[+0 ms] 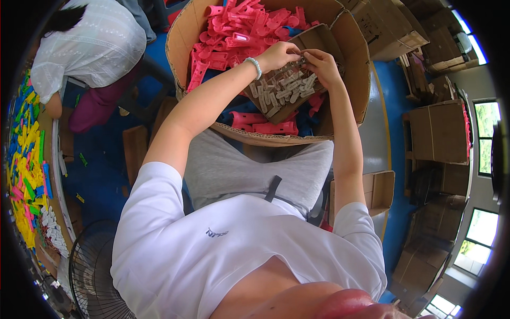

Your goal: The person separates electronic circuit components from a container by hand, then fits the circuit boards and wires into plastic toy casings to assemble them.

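My left hand (280, 57), with a beaded bracelet (254, 68) at its wrist, and my right hand (323, 66) are close together above a small cardboard tray (309, 39). Fingers and thumb are pinched together on both; what they hold between them is too small to make out. In the tray lie several small whitish, see-through plastic pieces (289, 87). The tray rests tilted inside a large cardboard box (351, 40). Long pink plastic pieces (249, 26) fill the far side of that box, with more pink and some blue ones near its front edge.
A person in a white top (101, 45) sits at the far left, by a table heaped with colourful plastic pieces (29, 175). A black fan (95, 266) stands at the lower left. Cardboard boxes (438, 130) are stacked along the right. An open carton (380, 191) is beside my right arm.
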The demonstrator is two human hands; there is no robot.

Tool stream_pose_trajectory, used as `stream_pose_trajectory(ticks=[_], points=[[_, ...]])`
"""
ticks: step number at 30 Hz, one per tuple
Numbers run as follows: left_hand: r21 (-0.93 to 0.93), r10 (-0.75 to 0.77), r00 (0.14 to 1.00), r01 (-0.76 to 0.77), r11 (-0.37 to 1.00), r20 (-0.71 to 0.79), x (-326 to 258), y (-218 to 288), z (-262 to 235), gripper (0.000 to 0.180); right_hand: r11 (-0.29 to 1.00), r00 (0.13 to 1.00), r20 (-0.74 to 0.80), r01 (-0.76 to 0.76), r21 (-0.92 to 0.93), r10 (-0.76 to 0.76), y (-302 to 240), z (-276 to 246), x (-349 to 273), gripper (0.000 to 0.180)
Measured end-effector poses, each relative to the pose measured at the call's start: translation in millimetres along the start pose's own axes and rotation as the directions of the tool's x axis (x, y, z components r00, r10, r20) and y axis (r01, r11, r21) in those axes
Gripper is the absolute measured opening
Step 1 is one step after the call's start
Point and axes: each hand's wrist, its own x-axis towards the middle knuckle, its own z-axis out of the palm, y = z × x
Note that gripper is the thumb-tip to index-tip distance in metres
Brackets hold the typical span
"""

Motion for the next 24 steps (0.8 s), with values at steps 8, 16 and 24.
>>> stream_pose_trajectory(ticks=[8, 16, 24], points=[[-0.061, -0.022, 0.999, 0.024, 0.998, 0.028, -2.2, 5.2, -4.3, 0.024, 0.96, 0.997, -0.07, 0.062, 0.273, -0.045, 9.5, -5.7, 1.2, 0.022], [-0.252, -0.049, 0.998, 0.056, 0.966, 0.032, -2.4, 10.8, -2.6, 0.027, 0.91, 0.991, -0.11, 0.114, 0.399, -0.076, 10.2, -3.6, 3.6, 0.021], [-0.277, 0.006, 1.0, 0.0, 0.961, 0.02, -2.8, 16.7, 1.1, 0.026, 0.917, 0.997, -0.083, 0.026, 0.399, 0.008, 5.1, -4.0, 5.4, 0.019]])
